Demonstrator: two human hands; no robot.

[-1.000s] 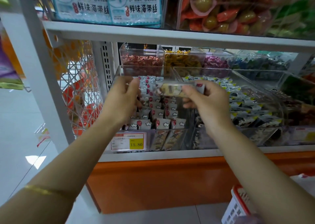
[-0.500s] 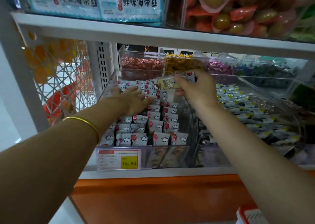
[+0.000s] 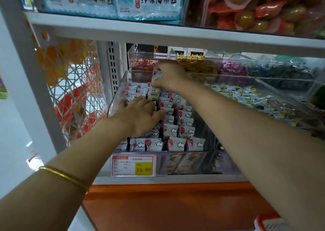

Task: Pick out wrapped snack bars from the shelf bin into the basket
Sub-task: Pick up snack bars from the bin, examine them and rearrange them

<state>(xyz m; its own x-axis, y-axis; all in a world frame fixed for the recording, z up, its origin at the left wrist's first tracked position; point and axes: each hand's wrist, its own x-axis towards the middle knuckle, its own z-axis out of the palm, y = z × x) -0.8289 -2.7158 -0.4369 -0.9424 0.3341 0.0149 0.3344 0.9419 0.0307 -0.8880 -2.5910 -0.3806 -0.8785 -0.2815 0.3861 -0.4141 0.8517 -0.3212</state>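
Note:
A clear shelf bin (image 3: 121, 85) holds several rows of wrapped snack bars (image 3: 173, 130), white with red balloons and clouds. My right hand (image 3: 171, 78) is at the back of the bin and grips one wrapped snack bar (image 3: 154, 88) upright, its lower end down among the rows. My left hand (image 3: 140, 114) lies palm down on the left rows, fingers spread and pressing on the bars. A corner of the red and white basket (image 3: 267, 224) shows at the bottom right.
A price tag (image 3: 134, 165) marked 15.80 hangs on the bin's front. To the right is a clear bin of other wrapped snacks (image 3: 246, 97). Candy bins (image 3: 198, 65) line the back. The upper shelf edge (image 3: 175, 35) runs close above. A mesh panel (image 3: 73, 90) closes the left side.
My right hand has turned the bar from lying level to upright and lowered it into the back rows. My left hand has slid a little forward over the rows.

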